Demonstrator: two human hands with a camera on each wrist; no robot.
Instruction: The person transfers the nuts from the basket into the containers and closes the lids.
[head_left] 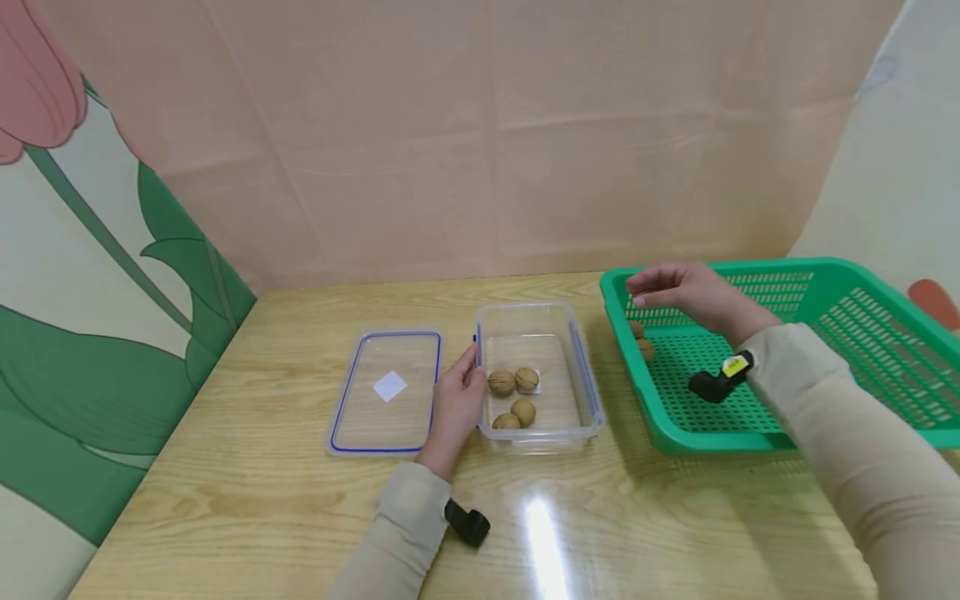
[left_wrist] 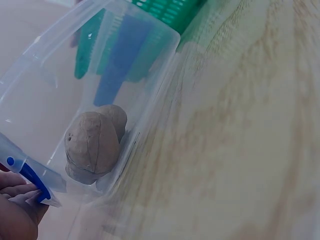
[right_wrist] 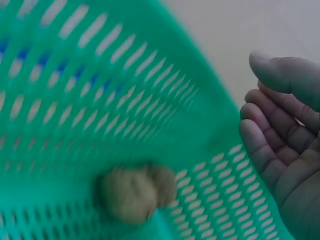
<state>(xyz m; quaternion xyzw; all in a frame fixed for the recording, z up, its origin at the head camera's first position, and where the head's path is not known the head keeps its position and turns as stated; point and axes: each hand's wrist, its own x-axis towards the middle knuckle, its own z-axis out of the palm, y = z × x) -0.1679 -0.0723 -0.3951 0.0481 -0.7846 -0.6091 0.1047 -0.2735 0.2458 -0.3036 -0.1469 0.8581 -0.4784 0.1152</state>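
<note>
Several walnuts (head_left: 502, 383) lie inside a clear plastic container (head_left: 551, 434), mostly toward its left and near side. My left hand (head_left: 455, 406) rests along the container's left wall, its fingers extended against the side; in the left wrist view the fingers (left_wrist: 19, 192) touch a side flap with a blue strip. Over the left part of a green basket (head_left: 651, 392) hovers my right hand (head_left: 693, 296), fingers loosely bent and holding nothing. Two walnuts (right_wrist: 131, 194) sit in the basket's corner below it, blurred in the right wrist view.
Left of the container, a clear lid (head_left: 356, 408) with a blue seal lies flat on the wooden table (head_left: 255, 467). A pinkish sheet (head_left: 375, 167) covers the wall behind. The basket's raised rim stands just right of the container.
</note>
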